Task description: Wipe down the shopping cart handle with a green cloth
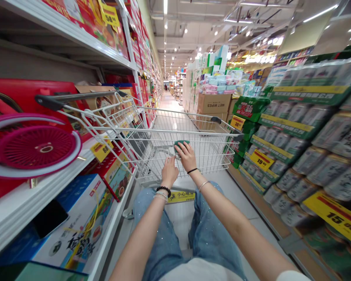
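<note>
One dark green cloth lies under the right hand, at the near side of the wire shopping cart; the fingers of this hand are bent over it and hold it to the wires. It looks soft and light, so it probably folds easily and cannot break; the middle, under flat fingers, seems the best place of hold. The left hand is just beside, to the left and nearer, with its fingertips at the wires; whether it grips them, I cannot tell. The cart is probably stiff but quick to roll, and its rim should serve for steadying. Most of the cloth is hidden by the fingers, and the cans at right are blurred and cut off.
</note>
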